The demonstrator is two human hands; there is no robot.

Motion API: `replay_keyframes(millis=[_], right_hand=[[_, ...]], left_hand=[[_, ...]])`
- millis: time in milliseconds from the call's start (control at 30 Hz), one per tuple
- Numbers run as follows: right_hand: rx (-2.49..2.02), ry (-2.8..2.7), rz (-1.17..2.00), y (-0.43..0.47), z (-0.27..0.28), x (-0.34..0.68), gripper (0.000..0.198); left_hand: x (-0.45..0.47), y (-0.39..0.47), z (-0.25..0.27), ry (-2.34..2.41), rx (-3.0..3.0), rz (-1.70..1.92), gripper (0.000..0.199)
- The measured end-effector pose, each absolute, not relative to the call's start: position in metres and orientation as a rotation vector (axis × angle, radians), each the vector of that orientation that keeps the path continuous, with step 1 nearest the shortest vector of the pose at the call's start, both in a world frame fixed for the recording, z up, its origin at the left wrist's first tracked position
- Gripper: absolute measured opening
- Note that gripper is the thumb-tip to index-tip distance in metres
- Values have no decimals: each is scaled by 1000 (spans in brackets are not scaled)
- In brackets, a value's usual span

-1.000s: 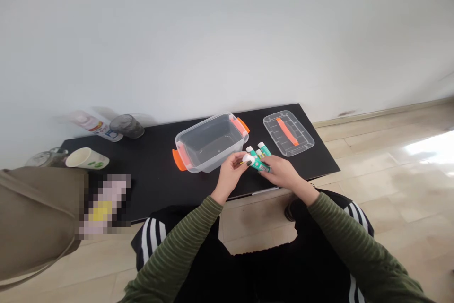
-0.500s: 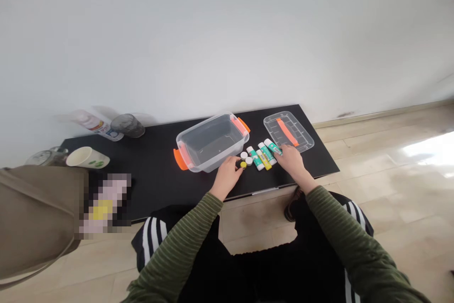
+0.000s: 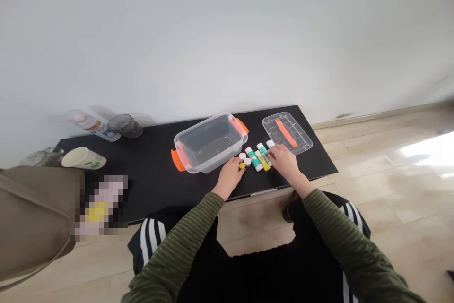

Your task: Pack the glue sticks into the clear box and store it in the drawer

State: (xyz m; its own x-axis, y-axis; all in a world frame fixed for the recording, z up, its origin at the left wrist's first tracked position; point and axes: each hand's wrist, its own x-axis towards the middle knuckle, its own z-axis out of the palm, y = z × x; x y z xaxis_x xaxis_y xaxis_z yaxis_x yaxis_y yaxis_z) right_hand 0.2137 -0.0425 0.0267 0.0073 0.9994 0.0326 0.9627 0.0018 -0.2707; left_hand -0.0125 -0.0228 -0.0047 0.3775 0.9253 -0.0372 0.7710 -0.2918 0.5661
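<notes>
Several glue sticks (image 3: 258, 158), green and yellow with white ends, lie side by side on the low black table (image 3: 156, 180). Two white caps (image 3: 244, 158) and a yellow cap (image 3: 241, 166) sit just left of them. My left hand (image 3: 230, 177) rests on the table with its fingertips at the yellow cap. My right hand (image 3: 285, 164) lies over the right end of the row, fingers touching the rightmost stick (image 3: 270, 144). A clear plastic box (image 3: 209, 144) with orange handles stands empty to the left of the sticks.
The box's clear lid (image 3: 288, 133) with an orange strip lies at the table's right end. A paper cup (image 3: 83, 158), a tipped bottle (image 3: 90, 123) and glasses (image 3: 126, 125) lie at the left. A brown bag (image 3: 31, 220) fills the lower left.
Both hands held a green glue stick above the table and pulled off its cap. The stick and cap now lie on the table, and both hands have come down beside them.
</notes>
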Motion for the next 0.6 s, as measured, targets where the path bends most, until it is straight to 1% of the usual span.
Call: replay_keyframes(millis=[133, 267, 467, 600], right_hand=[[-2096, -2137, 354, -46, 23, 202, 19], [-2215, -2123, 352, -46, 22, 196, 20], [-2336, -2124, 353, -45, 26, 184, 28], [-2375, -2117, 365, -42, 28, 180, 29]], left_hand=[[-13, -23, -4, 1461, 2148, 400, 17], [-13, -24, -4, 1448, 2161, 409, 18], [-10, -25, -3, 1474, 2180, 304, 11], [-10, -26, -1, 1467, 2191, 274, 9]])
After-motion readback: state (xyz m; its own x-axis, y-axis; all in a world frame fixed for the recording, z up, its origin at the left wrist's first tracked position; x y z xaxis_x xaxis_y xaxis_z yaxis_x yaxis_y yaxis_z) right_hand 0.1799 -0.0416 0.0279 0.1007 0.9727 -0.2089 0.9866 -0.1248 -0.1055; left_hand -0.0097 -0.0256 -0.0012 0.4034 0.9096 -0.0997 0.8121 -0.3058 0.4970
